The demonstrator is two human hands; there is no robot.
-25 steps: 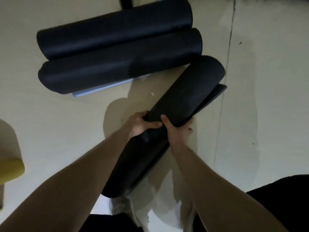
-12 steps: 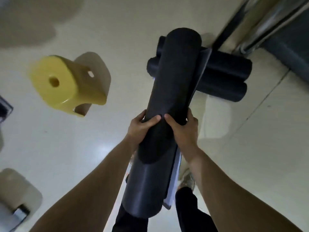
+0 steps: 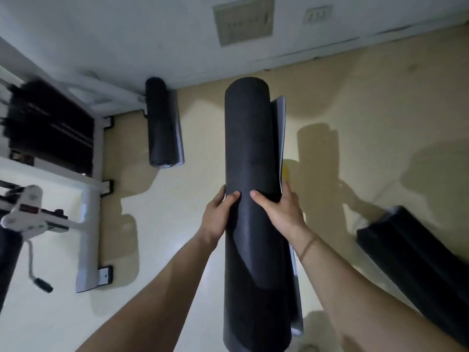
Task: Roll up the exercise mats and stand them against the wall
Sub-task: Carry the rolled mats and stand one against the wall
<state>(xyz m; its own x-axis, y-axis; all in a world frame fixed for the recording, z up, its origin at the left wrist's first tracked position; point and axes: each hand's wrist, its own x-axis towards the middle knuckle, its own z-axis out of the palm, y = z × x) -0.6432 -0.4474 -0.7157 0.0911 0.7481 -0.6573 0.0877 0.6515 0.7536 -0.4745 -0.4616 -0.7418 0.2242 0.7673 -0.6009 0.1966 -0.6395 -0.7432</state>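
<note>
Indoor exercise room or home gym. A white-framed weight machine [image 3: 86, 189] with a dark weight stack [image 3: 50, 128] stands on the pale tiled floor [image 3: 380, 97] at left, a crank handle [image 3: 38, 275] near its base. Rolled black mats [image 3: 163, 125] lie by the white wall [image 3: 127, 34], which carries a socket [image 3: 318, 14] and a panel [image 3: 243, 20].
</note>
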